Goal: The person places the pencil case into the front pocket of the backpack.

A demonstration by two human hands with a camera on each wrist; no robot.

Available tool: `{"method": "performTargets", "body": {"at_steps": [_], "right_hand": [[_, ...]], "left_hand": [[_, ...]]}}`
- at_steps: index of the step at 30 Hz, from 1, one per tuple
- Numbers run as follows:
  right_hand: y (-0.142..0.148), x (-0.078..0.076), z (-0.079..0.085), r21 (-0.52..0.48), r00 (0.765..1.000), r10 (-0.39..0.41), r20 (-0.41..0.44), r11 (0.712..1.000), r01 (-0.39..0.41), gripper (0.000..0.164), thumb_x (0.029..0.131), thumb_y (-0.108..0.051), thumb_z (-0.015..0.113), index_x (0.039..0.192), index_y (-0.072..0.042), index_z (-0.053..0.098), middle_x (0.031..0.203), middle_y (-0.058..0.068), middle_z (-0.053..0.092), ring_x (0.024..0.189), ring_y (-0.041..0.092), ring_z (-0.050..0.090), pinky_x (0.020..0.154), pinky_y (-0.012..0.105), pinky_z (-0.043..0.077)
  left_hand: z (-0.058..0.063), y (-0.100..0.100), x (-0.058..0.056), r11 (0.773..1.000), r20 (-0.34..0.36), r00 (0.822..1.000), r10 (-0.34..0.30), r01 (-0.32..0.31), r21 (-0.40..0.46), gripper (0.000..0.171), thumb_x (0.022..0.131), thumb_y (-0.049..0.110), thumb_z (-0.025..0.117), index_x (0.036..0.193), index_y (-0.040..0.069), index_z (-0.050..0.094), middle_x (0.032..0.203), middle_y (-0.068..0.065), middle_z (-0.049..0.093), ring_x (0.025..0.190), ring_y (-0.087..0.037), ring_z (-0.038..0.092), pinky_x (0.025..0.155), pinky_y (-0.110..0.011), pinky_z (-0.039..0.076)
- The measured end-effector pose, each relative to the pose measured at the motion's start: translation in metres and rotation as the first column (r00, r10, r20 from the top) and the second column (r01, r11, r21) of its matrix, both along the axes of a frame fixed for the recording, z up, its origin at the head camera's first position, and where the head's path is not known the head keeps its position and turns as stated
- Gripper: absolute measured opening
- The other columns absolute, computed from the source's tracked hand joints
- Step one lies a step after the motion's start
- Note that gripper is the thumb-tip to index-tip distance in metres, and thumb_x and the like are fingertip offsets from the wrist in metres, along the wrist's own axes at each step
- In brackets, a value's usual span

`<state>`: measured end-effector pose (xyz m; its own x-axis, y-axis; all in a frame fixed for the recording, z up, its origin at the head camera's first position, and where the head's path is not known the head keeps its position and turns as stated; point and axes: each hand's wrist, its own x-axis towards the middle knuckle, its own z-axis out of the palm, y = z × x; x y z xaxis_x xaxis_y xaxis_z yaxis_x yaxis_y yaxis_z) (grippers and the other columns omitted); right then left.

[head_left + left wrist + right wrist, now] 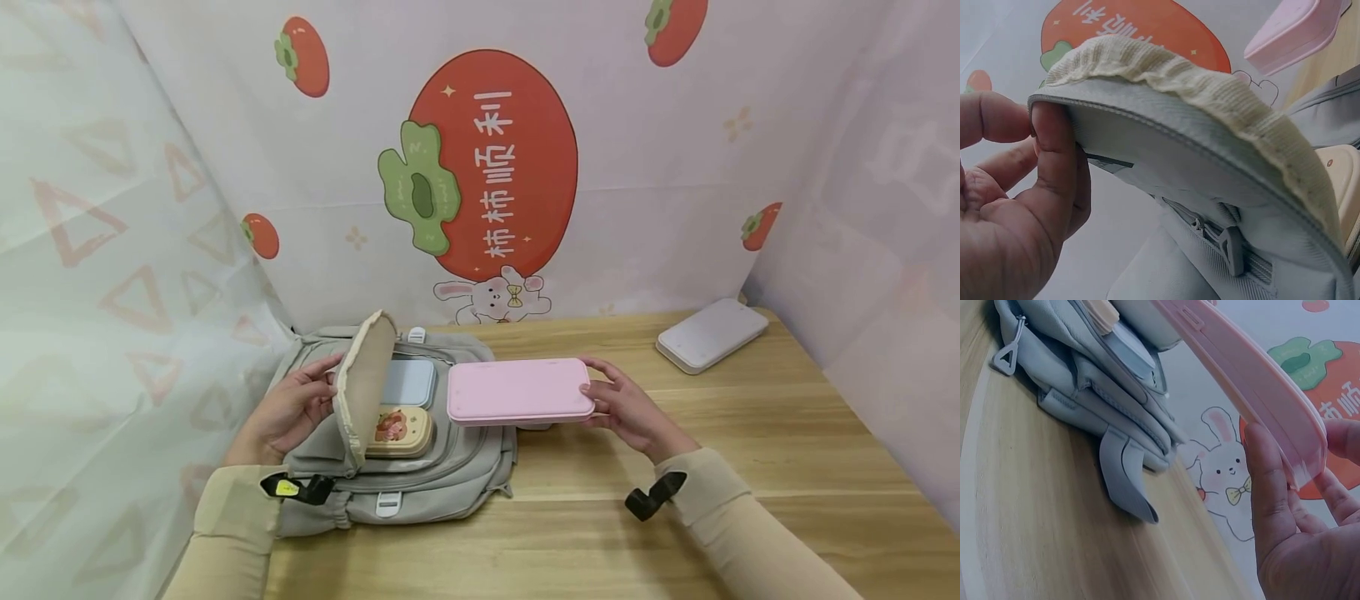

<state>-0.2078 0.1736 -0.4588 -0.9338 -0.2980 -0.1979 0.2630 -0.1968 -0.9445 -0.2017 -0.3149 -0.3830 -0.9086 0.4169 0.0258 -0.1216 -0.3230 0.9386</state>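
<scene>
Pink case [521, 390] up in the air, so starting with the head view: right hand [626, 408] pinches its right end, and from here it overlaps the right side of the grey backpack [487, 462], which lies on the left of the wood-look table [570, 525]. Left hand [292, 412] has the backpack's flap [367, 387] propped up by its edge. Next to the flap there's a light blue case [411, 383] on the far side and a cream case [414, 429] with a little picture on the near side. A whitish case [712, 333] sits way over at the far right.

Left wrist view: thumb and fingers pinch the flap's rim, which has cream ruffled trim [1210, 94], and a grey zipper pull [1232, 250] hangs below. Pink case shows at the top right, well apart from that hand.

Right wrist view: fingers and thumb grip the pink case from opposite sides at its end, clear of the table. Backpack's to the left, with a strap loop [1121, 481] hanging out over the wood.
</scene>
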Motion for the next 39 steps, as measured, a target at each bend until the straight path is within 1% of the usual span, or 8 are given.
{"method": "performTargets", "body": {"at_steps": [3,7,19,28,39], "right_hand": [[-0.006,-0.001,0.000,-0.003,1.000,0.006,-0.004,1.000,-0.006,0.057,0.105,-0.004,0.055,0.156,-0.008,0.030,0.115,0.007,0.064,0.082,0.014,0.069,0.072,0.032,0.060],[-0.015,-0.001,0.000,-0.008,1.000,0.015,-0.009,1.000,-0.015,0.060,0.104,-0.004,0.055,0.157,-0.006,0.028,0.115,0.008,0.064,0.083,0.014,0.070,0.072,0.033,0.060],[-0.042,0.000,-0.003,-0.010,0.999,0.031,0.010,0.999,-0.031,0.060,0.104,-0.001,0.054,0.158,-0.004,0.028,0.114,0.011,0.063,0.081,0.014,0.069,0.070,0.034,0.062],[-0.059,0.002,-0.005,0.003,1.000,0.014,0.013,1.000,-0.014,0.059,0.103,-0.001,0.056,0.157,-0.004,0.031,0.113,0.012,0.063,0.076,0.013,0.069,0.064,0.028,0.060],[-0.078,0.003,-0.008,-0.002,0.999,-0.015,0.031,1.000,0.016,0.059,0.101,0.000,0.058,0.155,-0.005,0.036,0.112,0.014,0.063,0.075,0.015,0.069,0.062,0.029,0.059]], "left_hand": [[0.000,0.000,-0.001,0.998,0.003,1.000,-0.015,0.015,0.058,0.060,0.100,-0.020,0.030,0.131,0.014,0.068,0.112,-0.008,0.068,0.099,-0.015,0.069,0.082,-0.025,0.057],[0.000,0.000,-0.001,0.996,0.001,1.000,-0.022,0.022,0.083,0.060,0.099,-0.020,0.030,0.131,0.013,0.068,0.112,-0.009,0.069,0.099,-0.016,0.070,0.081,-0.025,0.057],[0.001,0.001,-0.001,0.997,0.012,1.000,-0.019,0.018,0.080,0.060,0.099,-0.020,0.030,0.131,0.013,0.068,0.113,-0.010,0.068,0.099,-0.016,0.070,0.081,-0.026,0.058],[0.000,0.001,-0.003,0.996,0.017,0.999,-0.031,0.029,0.085,0.061,0.099,-0.020,0.029,0.131,0.013,0.069,0.116,-0.009,0.069,0.100,-0.016,0.070,0.081,-0.025,0.058],[0.001,0.002,-0.001,0.997,0.013,0.999,-0.030,0.029,0.074,0.064,0.098,-0.020,0.028,0.131,0.015,0.070,0.115,-0.009,0.069,0.100,-0.015,0.069,0.082,-0.025,0.058]]}}
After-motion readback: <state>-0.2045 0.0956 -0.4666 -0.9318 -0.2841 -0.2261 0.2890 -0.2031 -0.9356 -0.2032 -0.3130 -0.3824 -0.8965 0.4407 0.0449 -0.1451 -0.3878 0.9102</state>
